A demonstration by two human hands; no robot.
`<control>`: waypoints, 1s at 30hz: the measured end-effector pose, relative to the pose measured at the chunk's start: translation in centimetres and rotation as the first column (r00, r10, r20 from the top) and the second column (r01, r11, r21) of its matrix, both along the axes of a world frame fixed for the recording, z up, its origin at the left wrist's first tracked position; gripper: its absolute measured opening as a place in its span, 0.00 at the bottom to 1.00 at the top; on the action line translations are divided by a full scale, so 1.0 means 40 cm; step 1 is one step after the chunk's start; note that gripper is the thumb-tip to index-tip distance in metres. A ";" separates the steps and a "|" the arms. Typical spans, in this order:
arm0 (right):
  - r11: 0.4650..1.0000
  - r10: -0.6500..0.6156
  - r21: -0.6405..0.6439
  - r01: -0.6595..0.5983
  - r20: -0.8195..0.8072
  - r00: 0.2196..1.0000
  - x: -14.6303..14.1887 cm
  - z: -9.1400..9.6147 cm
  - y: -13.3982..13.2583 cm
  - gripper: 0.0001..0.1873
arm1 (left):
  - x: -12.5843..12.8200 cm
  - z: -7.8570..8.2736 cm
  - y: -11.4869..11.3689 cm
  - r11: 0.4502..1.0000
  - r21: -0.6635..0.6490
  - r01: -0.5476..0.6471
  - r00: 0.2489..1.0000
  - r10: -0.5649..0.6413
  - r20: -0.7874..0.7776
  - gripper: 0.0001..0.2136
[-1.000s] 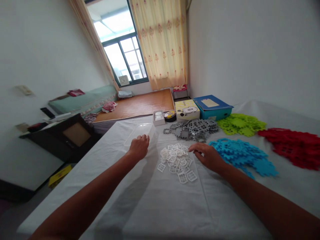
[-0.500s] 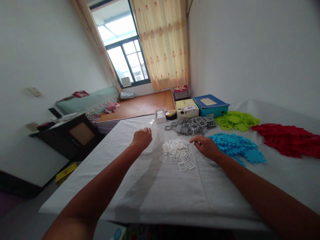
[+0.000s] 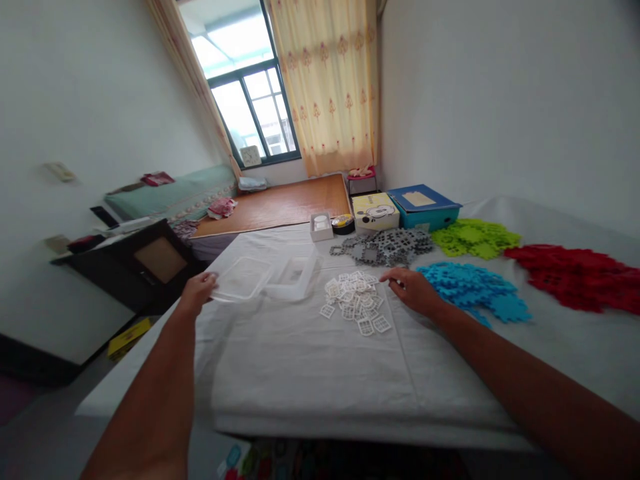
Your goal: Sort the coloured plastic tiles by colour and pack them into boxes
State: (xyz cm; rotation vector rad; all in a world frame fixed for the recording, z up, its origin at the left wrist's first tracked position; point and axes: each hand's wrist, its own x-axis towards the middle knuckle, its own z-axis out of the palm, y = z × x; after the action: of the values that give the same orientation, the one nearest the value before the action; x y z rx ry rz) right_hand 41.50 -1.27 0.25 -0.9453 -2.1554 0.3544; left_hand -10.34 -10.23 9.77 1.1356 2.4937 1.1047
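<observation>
Clear plastic lid (image 3: 241, 279) now hangs tilted over the left part of the worktop (image 3: 310, 367), pinched at its near corner by the left hand (image 3: 199, 292). Half a second ago that hand rested further in, on top of the clear box (image 3: 296, 273). The box now stands uncovered just beside the lid. The right hand (image 3: 413, 291) has stayed at the right edge of the pile of white pieces (image 3: 357, 303), fingers curled; whether it grips a piece cannot be told. Blue pieces (image 3: 470, 290) lie behind it.
</observation>
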 end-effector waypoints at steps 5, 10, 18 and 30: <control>0.999 -0.016 -0.050 0.017 0.007 1.000 -0.006 -0.013 -0.003 0.16 | -0.053 -0.116 -0.076 0.999 -0.047 0.020 0.970 -0.008 0.243 0.18; 0.997 -0.004 -0.080 0.008 0.045 0.999 -0.009 -0.032 -0.010 0.16 | -0.082 -0.130 -0.083 0.992 -0.090 0.087 0.982 -0.071 0.175 0.17; 0.997 0.009 -0.073 -0.004 0.067 0.998 -0.014 -0.036 -0.021 0.16 | -0.087 -0.136 -0.074 0.978 -0.158 0.140 0.990 -0.140 0.012 0.15; 0.996 -0.010 -0.085 0.017 0.077 0.997 -0.014 -0.036 -0.023 0.15 | -0.095 -0.100 -0.067 0.859 -0.480 0.177 0.904 -0.335 -0.265 0.13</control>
State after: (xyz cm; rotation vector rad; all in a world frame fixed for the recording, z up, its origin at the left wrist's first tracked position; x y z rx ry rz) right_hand 40.95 -2.18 -1.19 -1.0365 -2.2170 0.4127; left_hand -14.14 -12.89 5.77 1.5516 2.5304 0.2462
